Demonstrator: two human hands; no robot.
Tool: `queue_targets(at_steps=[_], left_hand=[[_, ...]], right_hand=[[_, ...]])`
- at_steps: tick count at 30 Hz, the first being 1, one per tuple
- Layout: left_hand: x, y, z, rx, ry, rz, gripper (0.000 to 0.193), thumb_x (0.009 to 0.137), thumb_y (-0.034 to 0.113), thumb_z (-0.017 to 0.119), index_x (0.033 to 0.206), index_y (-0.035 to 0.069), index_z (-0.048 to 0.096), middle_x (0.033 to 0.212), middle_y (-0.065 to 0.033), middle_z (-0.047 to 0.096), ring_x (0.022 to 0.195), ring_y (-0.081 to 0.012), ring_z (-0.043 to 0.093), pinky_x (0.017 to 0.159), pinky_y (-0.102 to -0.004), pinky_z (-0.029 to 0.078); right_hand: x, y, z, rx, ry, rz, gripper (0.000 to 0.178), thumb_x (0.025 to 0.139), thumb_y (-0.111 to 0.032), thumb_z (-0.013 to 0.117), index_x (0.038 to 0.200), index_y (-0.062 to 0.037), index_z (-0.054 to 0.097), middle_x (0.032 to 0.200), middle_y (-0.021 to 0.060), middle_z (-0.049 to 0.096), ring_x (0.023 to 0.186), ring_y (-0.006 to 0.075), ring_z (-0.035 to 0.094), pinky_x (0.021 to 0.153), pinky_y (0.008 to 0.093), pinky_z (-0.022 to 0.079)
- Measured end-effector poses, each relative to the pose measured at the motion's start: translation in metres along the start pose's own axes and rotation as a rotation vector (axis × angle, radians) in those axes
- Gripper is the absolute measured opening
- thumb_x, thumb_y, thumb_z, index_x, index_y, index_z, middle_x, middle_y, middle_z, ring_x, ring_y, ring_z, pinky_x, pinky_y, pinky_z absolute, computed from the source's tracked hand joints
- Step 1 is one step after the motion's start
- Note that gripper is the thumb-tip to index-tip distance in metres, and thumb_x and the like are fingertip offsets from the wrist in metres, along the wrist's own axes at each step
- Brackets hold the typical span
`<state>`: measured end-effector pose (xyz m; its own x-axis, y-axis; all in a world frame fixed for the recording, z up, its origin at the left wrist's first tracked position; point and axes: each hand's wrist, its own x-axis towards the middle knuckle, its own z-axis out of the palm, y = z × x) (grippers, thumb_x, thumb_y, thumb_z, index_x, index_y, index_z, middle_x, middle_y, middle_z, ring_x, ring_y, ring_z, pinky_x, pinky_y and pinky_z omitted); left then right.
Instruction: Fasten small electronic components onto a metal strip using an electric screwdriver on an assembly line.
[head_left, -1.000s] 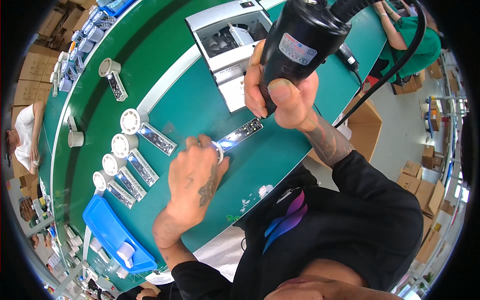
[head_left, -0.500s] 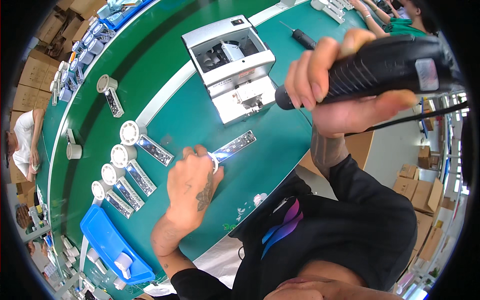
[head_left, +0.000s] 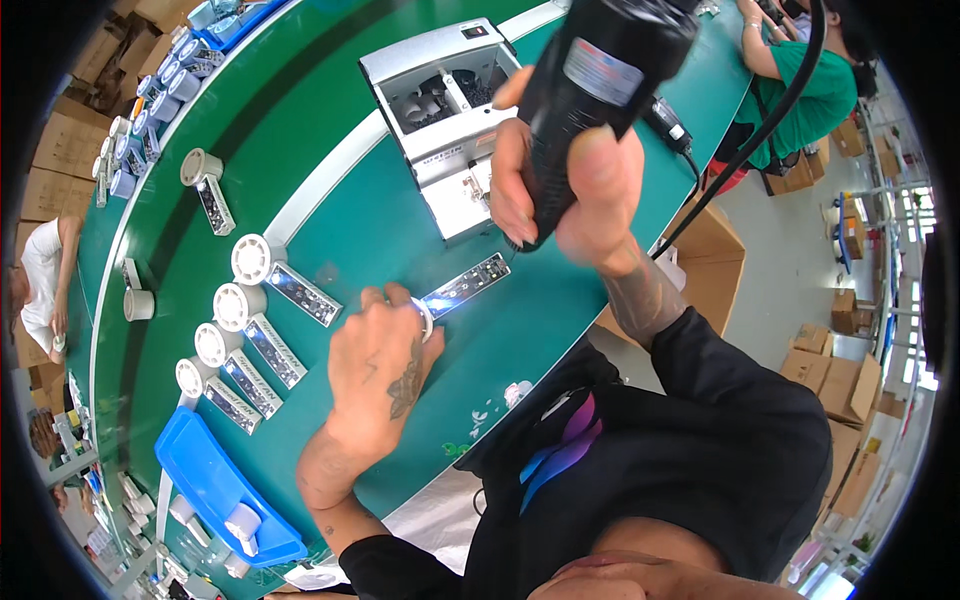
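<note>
My left hand (head_left: 378, 365) is closed round the white round head of a small handheld fan (head_left: 472, 283). The fan lies on the green bench, its open handle showing a circuit board and a bright bluish light near the head. My right hand (head_left: 600, 195) grips a black electric screwdriver (head_left: 562, 125) upright, nose down. The screwdriver's tip is at or just above the far end of the fan's handle; whether it touches, I cannot tell. A silver screw feeder (head_left: 450, 150) stands behind the fan, partly hidden by my right hand.
Several similar fans (head_left: 270, 345) lie in a row left of my left hand. A blue tray (head_left: 205, 470) holds a white fan part. Another dark power tool (head_left: 665, 125) lies beyond my right hand, near the screwdriver's cable (head_left: 765, 125). A person in green (head_left: 815, 105) is at the far right.
My right hand has swung the screwdriver from nearly level to upright and moved left and down, bringing its tip to the fan's handle end. My left hand still holds the fan.
</note>
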<state>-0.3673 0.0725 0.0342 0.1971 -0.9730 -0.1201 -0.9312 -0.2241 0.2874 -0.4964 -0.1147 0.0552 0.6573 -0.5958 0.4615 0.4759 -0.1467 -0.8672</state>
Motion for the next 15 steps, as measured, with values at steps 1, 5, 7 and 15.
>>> queue_targets(at_steps=[1, 5, 7, 15], left_hand=[[0.001, 0.000, -0.001, -0.004, -0.002, -0.004, 0.051, 0.078, 0.021, 0.081, 0.116, -0.003, 0.056, 0.095, -0.0203, 0.058, 0.076, -0.0350, 0.060, 0.065, -0.0437, 0.049], [0.005, 0.001, -0.002, 0.033, -0.024, -0.021, 0.047, 0.079, 0.022, 0.081, 0.110, -0.005, 0.058, 0.091, -0.0207, 0.060, 0.073, -0.0359, 0.063, 0.063, -0.0436, 0.051], [0.007, 0.002, -0.003, 0.042, -0.036, -0.025, 0.045, 0.079, 0.022, 0.080, 0.108, -0.005, 0.060, 0.088, -0.0206, 0.060, 0.072, -0.0362, 0.064, 0.062, -0.0436, 0.052], [0.006, 0.003, -0.004, 0.042, -0.046, -0.031, 0.044, 0.080, 0.023, 0.079, 0.106, -0.007, 0.061, 0.087, -0.0209, 0.061, 0.073, -0.0371, 0.066, 0.063, -0.0434, 0.053]], right_hand=[[-0.004, 0.001, 0.000, 0.011, 0.015, 0.030, 0.084, 0.090, -0.069, 0.056, 0.122, 0.0068, 0.040, 0.056, 0.0075, 0.049, 0.041, 0.0127, 0.046, 0.040, 0.0271, 0.040], [-0.012, 0.004, 0.000, 0.021, 0.032, 0.047, 0.085, 0.090, -0.070, 0.056, 0.123, 0.0069, 0.040, 0.056, 0.0075, 0.049, 0.041, 0.0127, 0.046, 0.040, 0.0276, 0.040], [-0.013, 0.005, -0.001, 0.034, 0.044, 0.058, 0.085, 0.090, -0.069, 0.056, 0.123, 0.0068, 0.039, 0.057, 0.0080, 0.049, 0.041, 0.0129, 0.046, 0.040, 0.0277, 0.040], [-0.021, 0.010, -0.002, 0.052, 0.056, 0.072, 0.084, 0.089, -0.070, 0.057, 0.124, 0.0037, 0.040, 0.059, 0.0079, 0.050, 0.042, 0.0132, 0.047, 0.041, 0.0276, 0.040]])
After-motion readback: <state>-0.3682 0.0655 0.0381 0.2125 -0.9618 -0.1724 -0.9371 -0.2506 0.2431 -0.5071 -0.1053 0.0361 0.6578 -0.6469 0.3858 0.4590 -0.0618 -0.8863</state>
